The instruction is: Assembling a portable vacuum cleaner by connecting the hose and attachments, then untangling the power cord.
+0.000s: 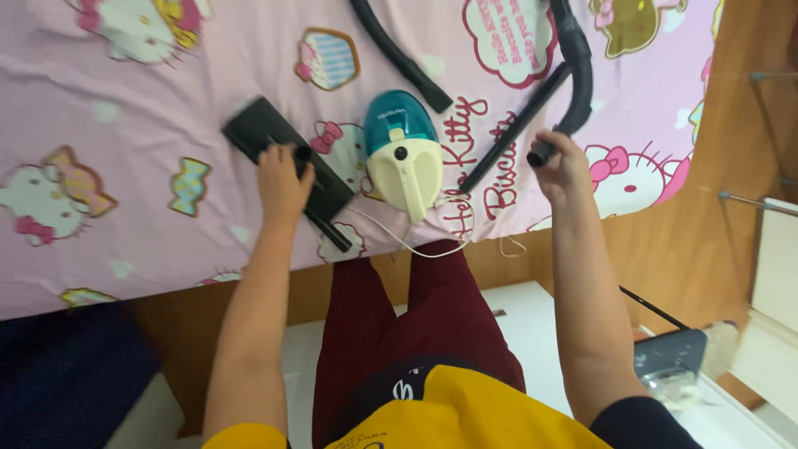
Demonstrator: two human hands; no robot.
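Note:
A small teal and cream vacuum cleaner lies on a pink cartoon-print bedsheet. My left hand grips the neck of a black floor-brush head lying left of the cleaner. My right hand holds the open end of a black curved hose that arcs up and off the top edge. A straight black tube lies slanted between the cleaner and my right hand.
A second black hose piece lies above the cleaner. A white cord trails over the wooden bed edge. My dark red trousers and white floor are below; a dark box sits at lower right.

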